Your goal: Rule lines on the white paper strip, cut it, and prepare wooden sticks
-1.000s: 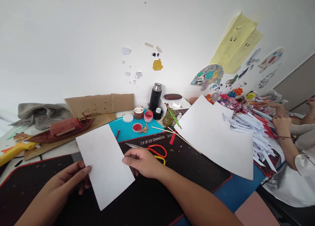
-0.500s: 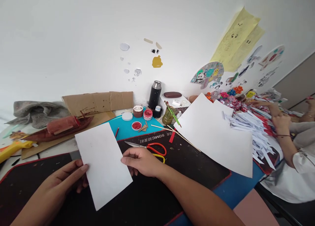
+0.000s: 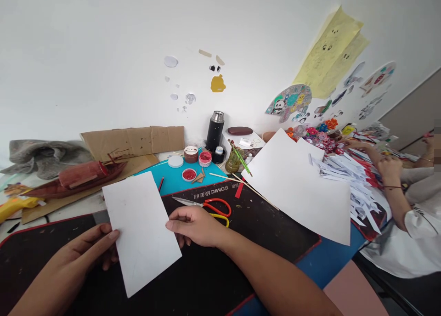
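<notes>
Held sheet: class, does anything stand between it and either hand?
Nothing visible does: the left hand and right hand each pinch an edge of the sheet. The scissors lie beyond the right hand, not between.

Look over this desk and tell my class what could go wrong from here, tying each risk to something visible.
1. The right hand is right beside the scissors, so its knuckles might brush the blades.
2. The white sheet is pinched at opposite edges by that hand and the left hand; pushing inward could crease it.
3. The open red pot stands uncovered beyond the sheet; a knock might spill its contents.
</notes>
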Demonstrator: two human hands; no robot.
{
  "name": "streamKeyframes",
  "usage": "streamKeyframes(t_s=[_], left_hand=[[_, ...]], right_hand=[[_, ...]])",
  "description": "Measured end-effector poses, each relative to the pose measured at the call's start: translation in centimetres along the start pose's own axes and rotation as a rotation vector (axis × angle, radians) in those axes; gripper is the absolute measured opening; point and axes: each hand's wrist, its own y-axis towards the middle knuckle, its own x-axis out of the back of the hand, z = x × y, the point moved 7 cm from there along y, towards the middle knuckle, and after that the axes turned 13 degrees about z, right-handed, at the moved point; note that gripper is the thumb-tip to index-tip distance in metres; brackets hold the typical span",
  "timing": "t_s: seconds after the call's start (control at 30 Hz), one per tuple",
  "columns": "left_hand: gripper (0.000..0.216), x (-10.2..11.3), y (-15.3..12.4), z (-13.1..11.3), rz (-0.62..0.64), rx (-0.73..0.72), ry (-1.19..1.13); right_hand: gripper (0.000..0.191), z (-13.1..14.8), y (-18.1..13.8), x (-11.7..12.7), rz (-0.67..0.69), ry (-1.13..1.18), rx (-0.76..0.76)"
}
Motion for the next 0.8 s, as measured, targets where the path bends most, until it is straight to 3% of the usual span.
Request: streamKeyframes(t_s=[0.27,0.8], left_hand=[[0.077,-0.07,-0.34,-0.49,-0.035,0.003,-0.035],[0.072,0.08,-0.10,0.34,0.037,-0.010,0.092]], right_hand=[[0.019,-0.12,0.03,-0.03,-0.001,0.002,-0.010],[0.022,0.45,-0.06,-0.08,0.003,0.019,0.042]])
